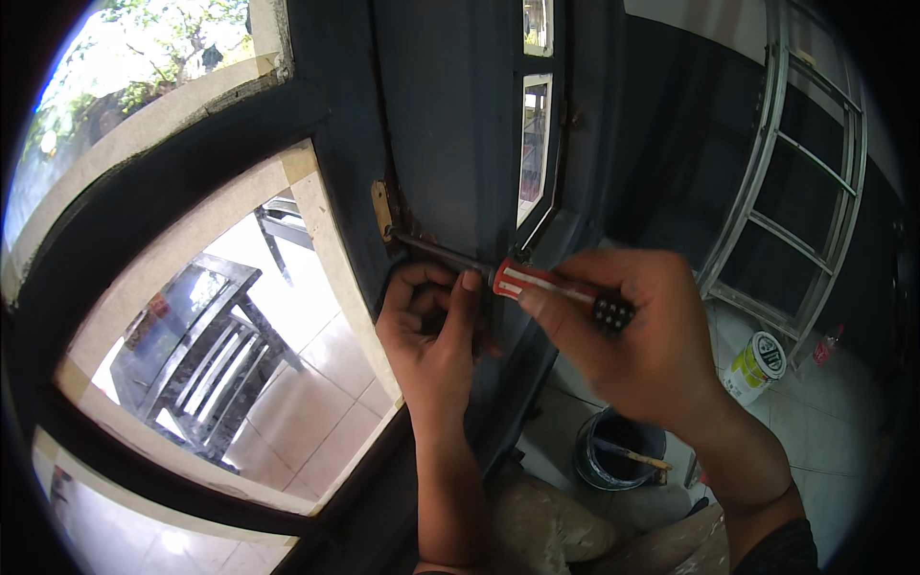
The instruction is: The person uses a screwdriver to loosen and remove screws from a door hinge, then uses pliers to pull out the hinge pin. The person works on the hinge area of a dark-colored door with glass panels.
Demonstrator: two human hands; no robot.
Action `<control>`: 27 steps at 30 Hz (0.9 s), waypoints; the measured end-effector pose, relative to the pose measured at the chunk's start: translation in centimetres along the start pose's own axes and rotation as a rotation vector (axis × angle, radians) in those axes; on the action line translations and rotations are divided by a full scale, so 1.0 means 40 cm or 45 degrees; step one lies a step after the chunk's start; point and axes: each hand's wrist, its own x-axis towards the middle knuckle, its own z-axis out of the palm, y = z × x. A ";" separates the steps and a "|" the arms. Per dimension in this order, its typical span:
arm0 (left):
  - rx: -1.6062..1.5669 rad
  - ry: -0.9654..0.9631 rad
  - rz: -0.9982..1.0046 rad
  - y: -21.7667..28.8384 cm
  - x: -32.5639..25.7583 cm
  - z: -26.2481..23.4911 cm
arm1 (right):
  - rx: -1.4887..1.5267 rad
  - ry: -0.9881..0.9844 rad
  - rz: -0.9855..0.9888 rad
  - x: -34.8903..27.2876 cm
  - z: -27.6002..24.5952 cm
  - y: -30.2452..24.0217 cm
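Observation:
My right hand (642,335) is wrapped round the red-and-white handle of a screwdriver (522,281). Its thin metal shaft slants up to the left, and the tip meets the lower end of a small brass-coloured plate (381,209) on the edge of a dark door (345,192). Just below the shaft is my left hand (431,331), fingers curled, with the thumb and index tips at the shaft close to the handle. Whether anything else lies within those curled fingers is hidden. I cannot make out a screw head under the tip.
Masking tape or paper (331,206) borders the door's glass panes. Below my right arm stands a dark bucket (594,450) with a brush or stick across it. A paint can (754,369), a bottle (826,343) and a metal ladder (767,192) stand farther right.

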 end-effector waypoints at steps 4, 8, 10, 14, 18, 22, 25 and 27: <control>0.013 0.056 0.037 0.012 -0.006 0.000 | -0.580 0.082 -0.438 -0.022 0.027 -0.001; -0.045 0.002 0.032 -0.015 -0.008 0.009 | -0.343 0.100 -0.366 -0.035 0.008 0.085; 0.051 0.059 0.138 -0.031 0.007 0.004 | -0.200 0.040 -0.258 -0.076 -0.015 0.076; 0.078 0.162 0.159 -0.057 -0.012 -0.020 | -0.169 0.316 0.070 -0.246 -0.059 0.125; 0.148 0.207 0.489 -0.086 -0.036 0.011 | -0.478 0.575 0.688 -0.502 -0.190 0.298; 0.181 0.074 0.549 -0.084 -0.101 0.064 | -0.883 0.125 1.128 -0.825 -0.366 0.626; 0.350 -0.144 0.513 -0.098 -0.226 0.104 | -0.939 -0.482 1.528 -0.942 -0.427 0.807; 0.721 -0.346 0.620 -0.133 -0.338 0.108 | -0.886 -0.693 1.597 -0.992 -0.430 0.890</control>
